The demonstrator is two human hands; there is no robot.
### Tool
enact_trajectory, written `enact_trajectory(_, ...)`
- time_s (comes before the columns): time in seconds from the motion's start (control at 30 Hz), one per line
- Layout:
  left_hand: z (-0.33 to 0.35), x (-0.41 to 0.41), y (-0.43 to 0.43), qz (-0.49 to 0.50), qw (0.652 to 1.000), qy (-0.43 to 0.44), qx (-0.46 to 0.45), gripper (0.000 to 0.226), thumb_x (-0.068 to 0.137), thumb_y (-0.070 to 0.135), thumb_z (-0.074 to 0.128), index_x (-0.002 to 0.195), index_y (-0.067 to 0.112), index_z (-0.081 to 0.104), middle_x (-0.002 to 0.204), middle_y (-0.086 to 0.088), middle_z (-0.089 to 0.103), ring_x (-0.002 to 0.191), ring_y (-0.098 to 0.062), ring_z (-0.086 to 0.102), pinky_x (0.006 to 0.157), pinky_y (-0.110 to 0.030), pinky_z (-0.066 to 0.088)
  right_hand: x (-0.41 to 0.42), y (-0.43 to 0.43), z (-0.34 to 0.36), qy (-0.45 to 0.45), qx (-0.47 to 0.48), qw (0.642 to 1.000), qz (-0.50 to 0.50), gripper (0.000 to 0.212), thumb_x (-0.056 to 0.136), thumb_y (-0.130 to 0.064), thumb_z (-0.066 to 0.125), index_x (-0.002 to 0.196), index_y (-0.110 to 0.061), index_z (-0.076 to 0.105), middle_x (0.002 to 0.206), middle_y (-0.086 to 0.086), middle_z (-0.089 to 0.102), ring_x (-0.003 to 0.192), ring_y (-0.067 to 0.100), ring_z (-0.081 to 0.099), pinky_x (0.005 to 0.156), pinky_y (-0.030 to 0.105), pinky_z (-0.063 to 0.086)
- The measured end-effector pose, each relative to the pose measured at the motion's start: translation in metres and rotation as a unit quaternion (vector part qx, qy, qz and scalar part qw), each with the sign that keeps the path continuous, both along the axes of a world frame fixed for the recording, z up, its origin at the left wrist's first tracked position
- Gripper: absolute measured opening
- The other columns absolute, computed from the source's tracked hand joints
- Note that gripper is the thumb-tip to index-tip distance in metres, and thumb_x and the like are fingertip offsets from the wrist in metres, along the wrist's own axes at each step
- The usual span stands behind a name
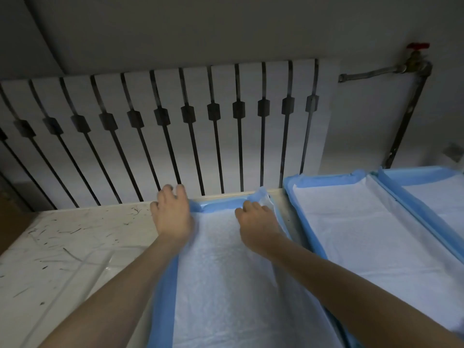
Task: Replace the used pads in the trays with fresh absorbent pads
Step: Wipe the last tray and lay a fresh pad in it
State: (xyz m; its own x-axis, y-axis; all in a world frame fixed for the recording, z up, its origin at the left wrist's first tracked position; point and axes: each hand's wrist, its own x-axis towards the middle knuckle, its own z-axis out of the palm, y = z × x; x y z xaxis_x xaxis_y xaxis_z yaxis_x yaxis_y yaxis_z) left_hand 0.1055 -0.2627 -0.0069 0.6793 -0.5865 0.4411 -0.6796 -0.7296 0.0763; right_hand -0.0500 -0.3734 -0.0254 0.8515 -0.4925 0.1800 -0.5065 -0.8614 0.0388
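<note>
two bare hands are resting on the far end of a white pad (226, 272) with a blue border, which is lying lengthwise on the bench (75, 247), running from its near edge to its far edge, a little right of the middle. the left hand (173, 214) is lying over the pad's far left corner, its fingers (179, 190) reaching past the blue border to the far edge of the bench and sitting slightly apart; they are blurred, so no finer reading is possible. the right hand (258, 219) is pressing down just short of the pad's far right corner, its fingers bent and held close together with the tips on the blue border; whether they are pinching the pad i cannot tell. just beyond those fingers the pad's corner is standing up. a second pad (364, 222) is lying just beside the first on the right, and a third pad (439, 197) is showing at the far right. the left part of the bench is showing dark scratches. a white slatted panel (175, 121) is standing behind the far edge, and a pipe (406, 121) with a red tap handle (418, 45) is running down the wall at the right.
</note>
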Motion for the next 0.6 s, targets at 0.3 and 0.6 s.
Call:
enact_trajectory(0.3, -0.017, -0.032, -0.013, -0.067, 0.935, 0.284, 0.202, 0.056, 0.082, 0.038, 0.056, 0.128, 0.013, 0.038, 0.14, -0.015, 0.026, 0.133, -0.035, 0.024, 0.106, -0.043, 0.032, 0.006, -0.002, -0.015, 0.053, 0.152, 0.979, -0.121, 0.072, 0.097, -0.052, 0.03, 0.15, -0.008, 0.012, 0.155, 0.026, 0.006, 0.143, 0.041, 0.008, 0.114, 0.048, 0.021)
enact_trajectory(0.6, 0.001, -0.027, -0.016, -0.062, 0.907, 0.307, 0.283, 0.06, 0.079, 0.028, 0.062, 0.132, 0.012, 0.037, 0.143, -0.013, 0.023, 0.131, -0.029, 0.03, 0.094, -0.034, 0.041, 0.007, -0.007, -0.023, 0.039, 0.18, 0.976, -0.121, 0.073, 0.096, -0.054, 0.03, 0.151, -0.012, 0.009, 0.157, 0.022, 0.002, 0.145, 0.039, 0.002, 0.115, 0.048, 0.016)
